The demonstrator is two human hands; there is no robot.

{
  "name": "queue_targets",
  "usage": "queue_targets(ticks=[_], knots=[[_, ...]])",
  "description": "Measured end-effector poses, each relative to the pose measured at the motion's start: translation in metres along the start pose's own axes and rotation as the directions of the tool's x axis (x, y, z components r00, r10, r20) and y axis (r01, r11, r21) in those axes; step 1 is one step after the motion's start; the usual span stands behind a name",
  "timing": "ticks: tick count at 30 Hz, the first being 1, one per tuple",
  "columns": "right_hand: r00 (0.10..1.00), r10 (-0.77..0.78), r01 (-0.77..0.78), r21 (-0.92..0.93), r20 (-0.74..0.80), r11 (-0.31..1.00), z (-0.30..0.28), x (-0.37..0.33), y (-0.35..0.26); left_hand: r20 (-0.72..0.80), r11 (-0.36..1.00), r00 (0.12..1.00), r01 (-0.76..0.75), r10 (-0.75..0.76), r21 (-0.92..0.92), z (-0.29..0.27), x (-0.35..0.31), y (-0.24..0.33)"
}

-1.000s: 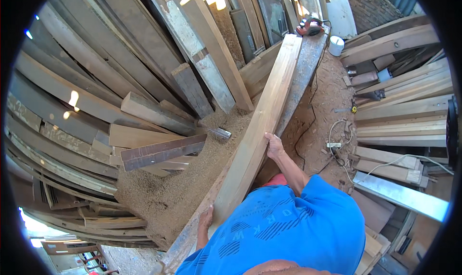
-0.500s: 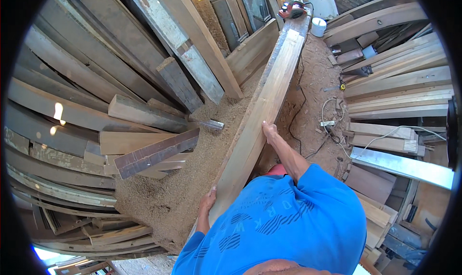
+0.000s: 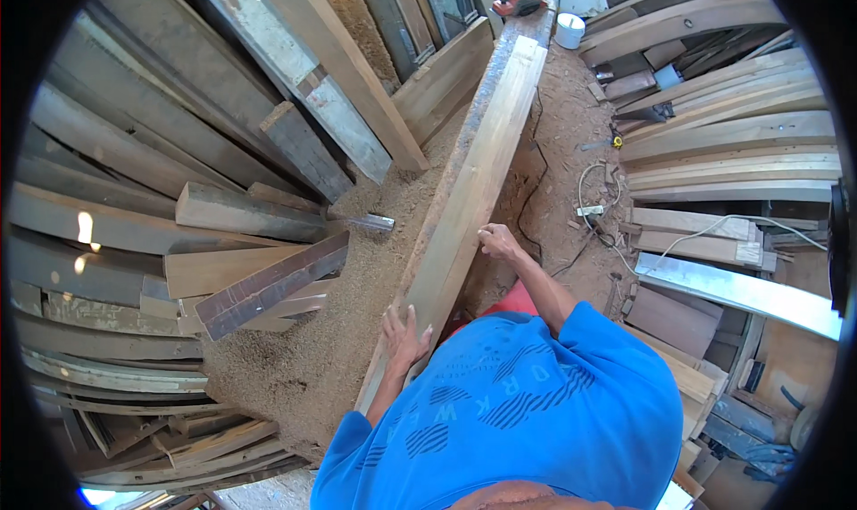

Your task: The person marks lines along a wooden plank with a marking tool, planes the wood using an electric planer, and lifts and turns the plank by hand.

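Observation:
A long, pale wooden plank (image 3: 462,208) lies lengthwise on a narrow, worn bench (image 3: 522,33), running from my body toward the far end. My left hand (image 3: 404,339) rests on the plank's near part, its fingers spread apart and nothing held. Farther up, at the plank's right edge, is my right hand (image 3: 503,242); its fingers are curled, with the tips against the edge. Whether they reach under the plank is hidden. A red and black power tool (image 3: 520,3) stands at the bench's far end.
Sawdust (image 3: 286,367) covers the floor to the left, where loose boards (image 3: 272,282) lie piled. A white tub (image 3: 569,30) stands beside the bench's far end. On the right, a black cord (image 3: 536,166) and a white cable (image 3: 585,184) trail past stacked timber (image 3: 732,189).
My left hand has let go of the plank's left edge and moved onto its top, fingers spread. The right hand's fingers have slipped back to the right edge. The view has shifted slightly.

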State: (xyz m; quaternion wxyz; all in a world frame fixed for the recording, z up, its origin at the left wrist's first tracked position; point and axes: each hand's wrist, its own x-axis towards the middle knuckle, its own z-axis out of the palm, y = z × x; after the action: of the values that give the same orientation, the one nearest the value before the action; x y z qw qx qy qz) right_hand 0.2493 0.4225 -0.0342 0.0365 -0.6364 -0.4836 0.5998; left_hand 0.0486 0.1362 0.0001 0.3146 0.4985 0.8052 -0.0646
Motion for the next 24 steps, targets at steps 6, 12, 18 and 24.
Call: queue_targets(ticks=[6,12,18,24], knots=[[0.938,-0.342,0.308,-0.311,-0.062,0.899,-0.064,0.013,0.057,-0.179,0.951,0.934,-0.308,0.310,0.037,0.016,0.086,0.102],[0.952,-0.303,0.250,-0.471,-0.039,0.846,-0.180,0.026,0.119,-0.202,0.980,0.959,-0.197,0.201,0.038,0.003,0.154,0.186],[0.985,-0.104,0.107,0.019,-0.141,0.994,-0.313,0.008,0.144,-0.105,0.996,0.991,0.085,-0.082,0.031,-0.041,0.209,0.267],[0.938,-0.289,-0.010,0.846,0.193,0.533,-0.393,-0.007,0.027,-0.002,0.416,0.949,-0.140,0.315,-0.899,-0.101,0.248,0.402]])
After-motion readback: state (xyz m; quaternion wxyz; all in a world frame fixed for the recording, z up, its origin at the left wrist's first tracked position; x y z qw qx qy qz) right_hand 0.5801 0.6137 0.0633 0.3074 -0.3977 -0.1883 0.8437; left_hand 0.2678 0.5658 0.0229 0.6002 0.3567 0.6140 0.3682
